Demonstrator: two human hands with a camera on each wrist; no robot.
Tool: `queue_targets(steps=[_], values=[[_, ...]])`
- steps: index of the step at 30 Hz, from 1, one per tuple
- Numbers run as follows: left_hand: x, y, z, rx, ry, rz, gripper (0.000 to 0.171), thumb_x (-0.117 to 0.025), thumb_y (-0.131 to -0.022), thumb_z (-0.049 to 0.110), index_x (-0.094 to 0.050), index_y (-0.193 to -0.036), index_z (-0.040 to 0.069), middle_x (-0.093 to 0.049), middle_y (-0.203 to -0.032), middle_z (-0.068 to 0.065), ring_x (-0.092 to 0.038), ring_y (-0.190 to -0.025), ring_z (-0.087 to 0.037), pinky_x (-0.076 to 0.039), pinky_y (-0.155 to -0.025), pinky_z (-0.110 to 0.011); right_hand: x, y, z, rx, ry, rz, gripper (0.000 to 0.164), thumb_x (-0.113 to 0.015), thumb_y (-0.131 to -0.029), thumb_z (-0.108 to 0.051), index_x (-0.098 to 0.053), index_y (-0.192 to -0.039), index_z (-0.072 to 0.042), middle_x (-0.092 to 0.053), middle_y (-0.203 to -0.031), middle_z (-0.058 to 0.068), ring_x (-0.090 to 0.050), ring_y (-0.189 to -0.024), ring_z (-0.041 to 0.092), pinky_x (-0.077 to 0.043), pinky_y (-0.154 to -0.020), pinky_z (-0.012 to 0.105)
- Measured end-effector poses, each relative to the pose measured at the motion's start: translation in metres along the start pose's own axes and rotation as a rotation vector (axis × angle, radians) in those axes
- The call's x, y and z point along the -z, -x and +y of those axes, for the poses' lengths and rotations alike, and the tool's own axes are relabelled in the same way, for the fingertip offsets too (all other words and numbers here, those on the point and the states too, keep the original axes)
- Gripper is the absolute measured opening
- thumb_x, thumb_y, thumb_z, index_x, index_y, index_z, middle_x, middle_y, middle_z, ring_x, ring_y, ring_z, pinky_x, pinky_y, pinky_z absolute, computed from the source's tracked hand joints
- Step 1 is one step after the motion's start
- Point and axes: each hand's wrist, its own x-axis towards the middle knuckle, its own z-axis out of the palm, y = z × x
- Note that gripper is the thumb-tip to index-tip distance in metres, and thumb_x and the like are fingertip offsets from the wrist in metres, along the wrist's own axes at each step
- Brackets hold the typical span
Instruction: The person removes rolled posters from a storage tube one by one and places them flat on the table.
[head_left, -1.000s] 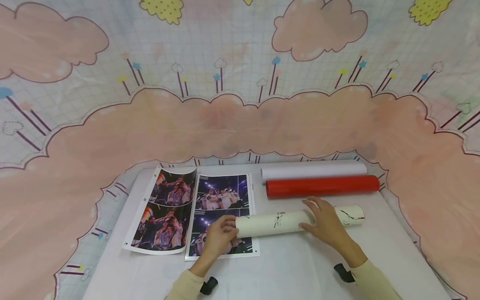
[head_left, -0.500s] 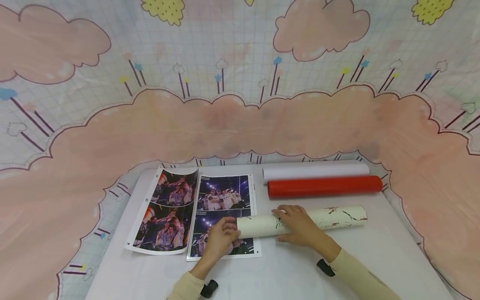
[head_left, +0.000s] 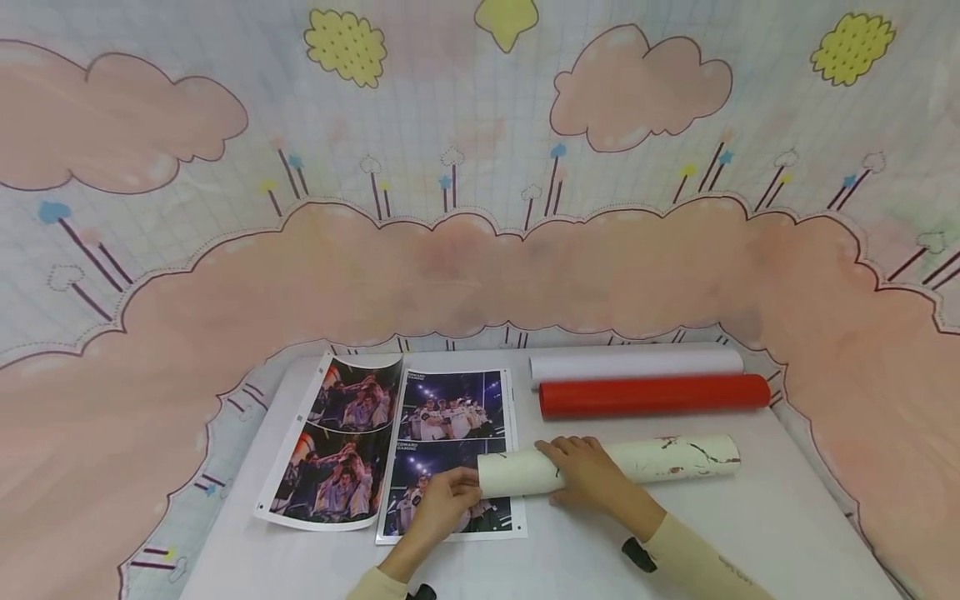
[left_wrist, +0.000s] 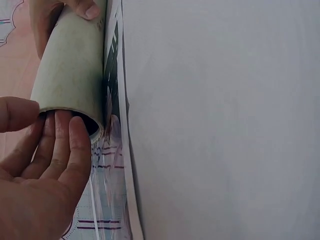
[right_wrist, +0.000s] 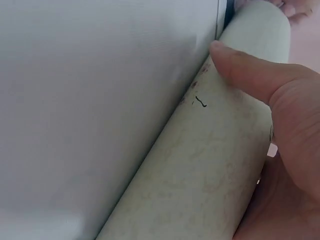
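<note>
A hollow cream paper roll [head_left: 678, 460] with painted branches and dark marks lies across the middle of the table, its left end overlapping a printed photo sheet [head_left: 457, 408]. At that end, my left hand [head_left: 446, 504] has its fingertips inside the opening and the thumb at the outer rim, as the left wrist view shows. My right hand [head_left: 592, 477] grips the roll left of its middle, thumb on the near side and fingers over the top. In the right wrist view the thumb [right_wrist: 245, 70] presses along the roll's surface.
Behind the cream roll lie a red roll [head_left: 652, 396] and a white roll [head_left: 637, 363], side by side. Left of the photo sheet is another photo sheet [head_left: 330, 450] with curled edges. A patterned cloth [head_left: 480, 283] hangs around the white table [head_left: 600, 558].
My right hand has slid left along the cream roll, from right of its middle to left of it. The left hand stays at the left end. The head view has tilted slightly up.
</note>
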Motion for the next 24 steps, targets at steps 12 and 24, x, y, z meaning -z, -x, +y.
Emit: queue_targets(steps=[12,24], values=[[0.0025,0.003,-0.0077,-0.028,-0.045,-0.002,0.022,-0.067,-0.09,0.009,-0.068,-0.108,-0.004,-0.073,-0.096,-0.015,-0.068,-0.082,-0.017,-0.054,-0.069,-0.02,-0.005,0.0022,-0.0011,0.028,0.015,0.04,0.079,-0.087,-0.07,-0.036,-0.053,-0.139,-0.014,-0.064,-0.123,0.005,-0.058,-0.116,0.028,-0.042,-0.102,0.051],[0.0061,0.0021,-0.003,-0.106,-0.18,0.03,0.016,-0.07,-0.088,0.009,-0.073,-0.101,0.002,-0.075,-0.093,-0.011,-0.069,-0.077,-0.011,-0.056,-0.068,-0.021,-0.0027,0.0012,0.0008,0.004,0.003,0.033,0.08,-0.087,-0.07,-0.038,-0.053,-0.139,-0.015,-0.064,-0.123,0.006,-0.058,-0.116,0.028,-0.041,-0.104,0.052]])
